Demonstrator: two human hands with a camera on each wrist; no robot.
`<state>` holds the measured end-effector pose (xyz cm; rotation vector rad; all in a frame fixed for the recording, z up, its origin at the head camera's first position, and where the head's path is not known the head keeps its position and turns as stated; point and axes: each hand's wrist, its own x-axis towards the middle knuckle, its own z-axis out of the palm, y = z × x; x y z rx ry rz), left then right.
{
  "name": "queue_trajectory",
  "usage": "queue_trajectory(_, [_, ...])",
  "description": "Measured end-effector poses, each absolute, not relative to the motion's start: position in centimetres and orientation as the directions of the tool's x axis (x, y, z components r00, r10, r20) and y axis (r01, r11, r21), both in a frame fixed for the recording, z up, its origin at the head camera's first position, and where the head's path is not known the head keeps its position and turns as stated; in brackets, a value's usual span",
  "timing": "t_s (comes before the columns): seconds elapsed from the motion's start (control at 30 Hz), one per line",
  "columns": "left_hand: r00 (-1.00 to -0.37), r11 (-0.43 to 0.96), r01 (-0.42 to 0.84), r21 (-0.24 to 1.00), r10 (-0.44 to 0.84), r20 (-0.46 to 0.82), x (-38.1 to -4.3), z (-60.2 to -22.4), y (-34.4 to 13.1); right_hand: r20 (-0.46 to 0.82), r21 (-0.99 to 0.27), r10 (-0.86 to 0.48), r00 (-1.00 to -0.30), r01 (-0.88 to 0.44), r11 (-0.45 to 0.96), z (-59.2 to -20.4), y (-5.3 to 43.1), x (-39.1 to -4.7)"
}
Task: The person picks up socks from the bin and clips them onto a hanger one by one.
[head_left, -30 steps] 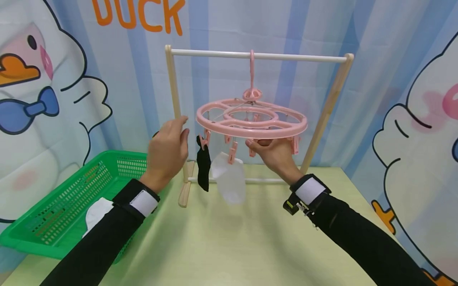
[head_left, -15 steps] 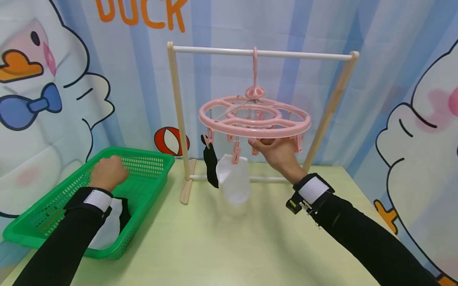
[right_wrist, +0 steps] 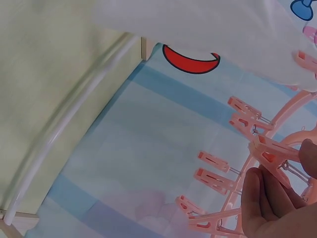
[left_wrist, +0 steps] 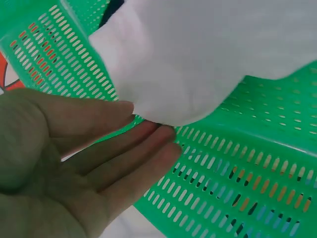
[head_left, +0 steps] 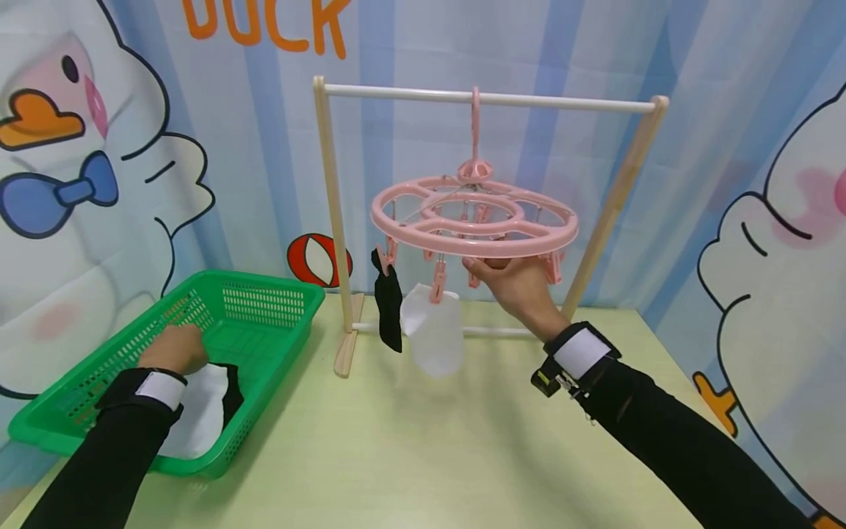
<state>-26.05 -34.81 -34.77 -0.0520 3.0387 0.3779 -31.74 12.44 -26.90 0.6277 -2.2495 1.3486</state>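
My left hand reaches into a green basket, over a white sock. In the left wrist view its fingers are extended, with the tips right at the sock's rounded edge. My right hand is raised under a round pink drying hanger. It pinches a pink clothespin of that hanger between thumb and fingers, as the right wrist view shows. On other clips of the hanger hang a black sock and a white sock.
The hanger's hook sits over the white rail of a wooden-legged stand on a pale green table. A dark cloth lies beside the white sock in the basket. Behind is a striped curtain with duck prints.
My left hand has moved from beside the hanger, left and down into the basket. My right hand stays at the clothespin. The hanging black sock swings slightly.
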Motion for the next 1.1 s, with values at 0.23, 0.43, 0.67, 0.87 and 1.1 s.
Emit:
queue_trajectory(0.23, [-0.990, 0.973, -0.004, 0.230, -0.036, 0.137, -26.3, -36.3, -35.0, 0.583, -0.691, -0.146, -0.799, -0.582, 0.428, -27.0, 12.6, -31.8])
queue_trajectory(0.43, [-0.982, 0.974, 0.011, 0.225, -0.033, 0.188, -26.2, -36.5, -35.1, 0.585, -0.692, -0.158, -0.796, -0.591, 0.415, -27.0, 12.6, -31.7])
queue_trajectory(0.67, [-0.973, 0.970, 0.032, 0.241, -0.025, 0.231, -26.0, -35.7, -34.0, 0.624, -0.671, -0.157, -0.766, -0.628, 0.395, -27.1, 12.7, -31.9])
queue_trajectory(0.87, [-0.947, 0.969, 0.084, 0.232, 0.005, 0.320, -25.9, -34.2, -32.6, 0.623, -0.667, -0.159, -0.766, -0.626, 0.403, -27.2, 12.8, -31.8])
queue_trajectory(1.1, [-0.850, 0.966, 0.227, 0.121, 0.136, 0.510, -25.6, -30.8, -28.5, 0.646, -0.647, -0.155, -0.747, -0.644, 0.407, -27.2, 12.7, -31.9])
